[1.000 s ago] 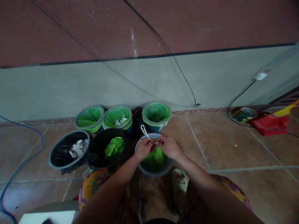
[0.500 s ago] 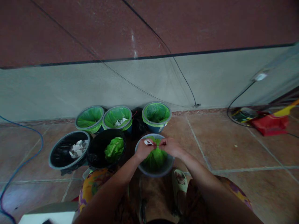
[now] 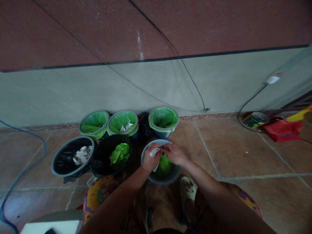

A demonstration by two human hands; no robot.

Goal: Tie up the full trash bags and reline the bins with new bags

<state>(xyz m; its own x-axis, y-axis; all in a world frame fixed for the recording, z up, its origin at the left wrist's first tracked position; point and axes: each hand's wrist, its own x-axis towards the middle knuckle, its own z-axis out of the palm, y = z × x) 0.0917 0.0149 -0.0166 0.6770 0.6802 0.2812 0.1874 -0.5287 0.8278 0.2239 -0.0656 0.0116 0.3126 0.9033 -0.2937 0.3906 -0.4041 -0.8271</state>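
Both hands meet over a grey-rimmed bin [image 3: 175, 174] standing on the floor in front of me. A green plastic bag [image 3: 165, 166] bulges inside it, its top drawn together under my fingers. My left hand [image 3: 149, 160] is closed on a white strip [image 3: 154, 151], part of which hangs down beside the bag. Against it, the fingers of my right hand [image 3: 175, 154] are pinched at the bag's gathered neck; what exactly lies between these fingertips is hidden.
Behind stand bins with green liners: a left one [image 3: 95, 122], a middle one [image 3: 123, 121] holding white scraps, and a right one [image 3: 163, 117]. Two black-lined bins [image 3: 60, 159] are at left, one with a green bundle [image 3: 120, 155]. A red dustpan [image 3: 284, 129] lies right.
My hands have drawn closer together over the bag's neck. The white strip now hangs lower beside the bag, and the bag sits less stretched upward.
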